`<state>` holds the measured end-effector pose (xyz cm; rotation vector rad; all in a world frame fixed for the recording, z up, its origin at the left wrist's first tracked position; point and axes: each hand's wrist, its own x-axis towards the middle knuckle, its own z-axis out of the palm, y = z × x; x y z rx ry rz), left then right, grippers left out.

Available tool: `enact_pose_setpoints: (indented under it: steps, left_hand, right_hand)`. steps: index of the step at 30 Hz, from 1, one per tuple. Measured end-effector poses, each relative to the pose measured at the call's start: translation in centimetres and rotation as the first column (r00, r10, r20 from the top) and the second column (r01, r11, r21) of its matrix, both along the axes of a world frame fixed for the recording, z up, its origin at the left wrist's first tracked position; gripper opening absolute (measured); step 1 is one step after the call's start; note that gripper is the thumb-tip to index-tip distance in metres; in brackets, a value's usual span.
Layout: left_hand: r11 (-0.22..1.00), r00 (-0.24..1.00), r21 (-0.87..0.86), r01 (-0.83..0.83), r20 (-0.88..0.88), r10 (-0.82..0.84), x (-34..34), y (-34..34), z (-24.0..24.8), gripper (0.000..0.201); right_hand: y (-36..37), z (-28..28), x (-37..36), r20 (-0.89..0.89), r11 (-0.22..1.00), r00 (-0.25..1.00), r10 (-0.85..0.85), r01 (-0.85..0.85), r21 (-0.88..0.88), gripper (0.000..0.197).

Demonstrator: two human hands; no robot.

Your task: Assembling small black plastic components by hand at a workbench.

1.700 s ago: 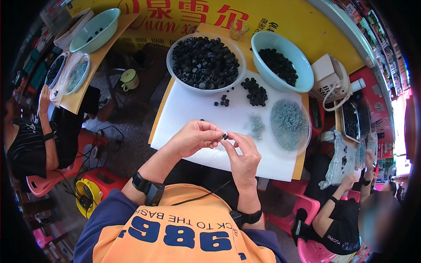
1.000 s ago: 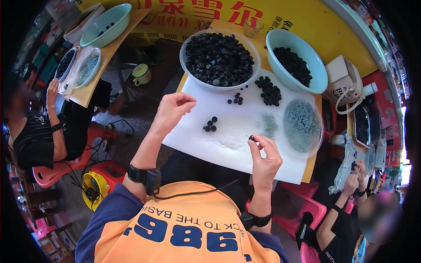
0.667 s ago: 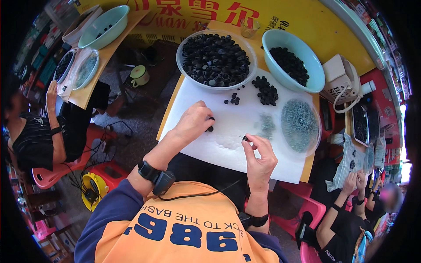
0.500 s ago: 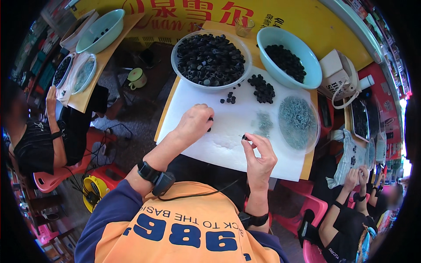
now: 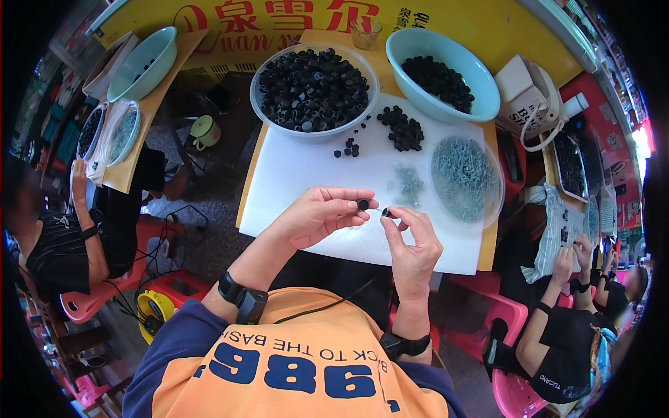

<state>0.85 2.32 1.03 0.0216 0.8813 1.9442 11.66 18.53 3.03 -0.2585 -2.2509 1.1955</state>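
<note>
My left hand (image 5: 325, 214) pinches a small black cap (image 5: 363, 204) between thumb and fingertips, its round hollow end showing. Close beside it, my right hand (image 5: 414, 244) grips another small black piece (image 5: 386, 212) between thumb and forefinger. A thin pale pin seems to lie between the two pieces; whether it joins them I cannot tell. Both hands are over the near part of a white sheet (image 5: 279, 188). Beyond them lie a cluster of black caps (image 5: 402, 129), a few loose ones (image 5: 348, 148) and a scatter of thin greyish pins (image 5: 408, 184).
A clear tub (image 5: 261, 111) heaped with black caps stands at the back, with a pale blue basin (image 5: 488, 90) to its right. A shallow round tray (image 5: 499, 182) of pins sits at right. People work at tables left and right; a green mug (image 5: 203, 131) stands left.
My left hand has come right and nearer from the middle of the sheet, turning palm-up, bringing its cap beside my right hand's piece. My right hand has hardly moved.
</note>
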Motion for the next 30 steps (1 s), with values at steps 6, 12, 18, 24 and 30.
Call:
enact_pose_setpoints:
  steps: [6, 12, 18, 24, 30]
  left_hand:
    - [1.0, 0.999, 0.017, 0.014, 0.038, -0.015, 0.5, -0.5, -0.2, 0.034]
    - [0.997, 0.995, 0.076, 0.01, 0.098, -0.017, 0.6, -0.8, -1.0, 0.027]
    - [0.998, 0.997, 0.062, -0.011, 0.076, 0.007, 0.8, -0.8, -0.9, 0.025]
    - [1.0, 1.0, 0.03, 0.006, 0.025, -0.006, 1.0, -0.8, -1.2, 0.023]
    - [1.0, 1.0, 0.022, 0.011, 0.0, -0.011, 1.0, -0.7, -1.2, 0.017]
  right_hand:
    - [-0.4, 0.5, 0.1, 0.007, 0.995, 0.999, 0.036, -0.036, -0.096, 0.022]
    - [-0.6, 0.8, 0.1, -0.003, 0.991, 0.998, 0.066, -0.066, -0.116, 0.02]
    - [-0.7, 0.9, 0.1, 0.005, 0.991, 0.996, 0.085, -0.085, -0.1, 0.021]
    - [-0.9, 0.9, 0.0, 0.011, 0.994, 0.996, 0.093, -0.092, -0.065, 0.022]
    - [-0.9, 0.7, 0.0, 0.028, 0.995, 0.995, 0.097, -0.097, -0.02, 0.02]
